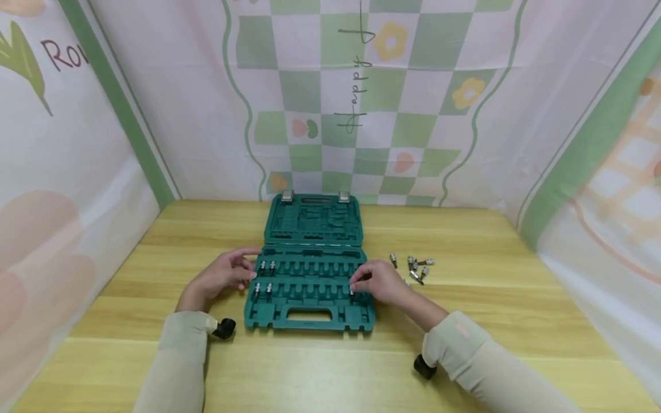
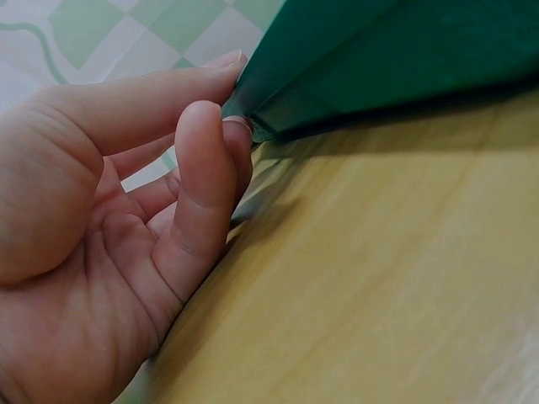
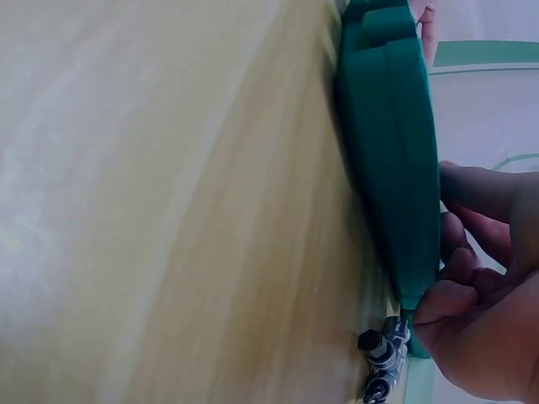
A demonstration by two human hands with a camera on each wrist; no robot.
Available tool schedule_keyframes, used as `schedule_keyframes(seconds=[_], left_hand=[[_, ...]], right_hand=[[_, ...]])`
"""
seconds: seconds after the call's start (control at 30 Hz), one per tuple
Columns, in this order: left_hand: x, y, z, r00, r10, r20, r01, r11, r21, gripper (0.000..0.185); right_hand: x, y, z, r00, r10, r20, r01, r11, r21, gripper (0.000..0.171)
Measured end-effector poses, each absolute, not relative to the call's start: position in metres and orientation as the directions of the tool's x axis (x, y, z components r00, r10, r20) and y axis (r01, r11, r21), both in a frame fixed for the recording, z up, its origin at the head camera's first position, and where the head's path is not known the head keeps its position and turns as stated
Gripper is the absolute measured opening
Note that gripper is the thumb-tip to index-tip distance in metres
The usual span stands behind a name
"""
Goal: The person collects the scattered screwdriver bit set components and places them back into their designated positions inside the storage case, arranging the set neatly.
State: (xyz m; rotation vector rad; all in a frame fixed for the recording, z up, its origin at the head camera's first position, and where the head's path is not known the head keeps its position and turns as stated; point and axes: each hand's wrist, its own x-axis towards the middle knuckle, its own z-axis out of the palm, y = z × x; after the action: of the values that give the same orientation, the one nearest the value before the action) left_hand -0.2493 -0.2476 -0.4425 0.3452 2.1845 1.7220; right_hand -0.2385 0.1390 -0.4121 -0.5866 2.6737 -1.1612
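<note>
A green plastic tool case (image 1: 310,291) lies unfolded on the table, its lid leaning back. My left hand (image 1: 223,275) holds the case's left edge; in the left wrist view the thumb (image 2: 160,101) and curled fingers meet at its green wall. At the right end of the front row, my right hand (image 1: 379,282) pinches a bit socket (image 1: 352,296), mostly covered by the fingers. Two bit sockets (image 1: 267,267) sit in the back row's left end, and two more bit sockets (image 1: 263,291) in the front row's left end. The right wrist view hides the pinched piece behind the case wall.
Several loose bit sockets (image 1: 415,265) lie on the wooden table (image 1: 320,373) right of the case. The lid (image 1: 314,221) stands near the patterned cloth backdrop (image 1: 351,115). Cloth walls rise on both sides.
</note>
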Motion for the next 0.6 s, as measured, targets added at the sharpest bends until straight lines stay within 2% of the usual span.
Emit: schedule_keyframes(seconds=[0.33,0.6], left_hand=[[-0.2496,-0.2472,-0.4427,-0.912,0.395,-0.11,-0.017,0.232,0.973,0.058],[-0.2499,-0.2476,-0.4425,-0.913,0.394,-0.111,-0.023,0.222,0.975,0.059]], right_hand=[[-0.241,0.138,-0.4075,-0.906,-0.417,-0.072,-0.236,0.638,-0.733,0.004],[-0.2417,0.1375,-0.4109,-0.898,-0.435,-0.062,-0.251,0.624,-0.74,0.006]])
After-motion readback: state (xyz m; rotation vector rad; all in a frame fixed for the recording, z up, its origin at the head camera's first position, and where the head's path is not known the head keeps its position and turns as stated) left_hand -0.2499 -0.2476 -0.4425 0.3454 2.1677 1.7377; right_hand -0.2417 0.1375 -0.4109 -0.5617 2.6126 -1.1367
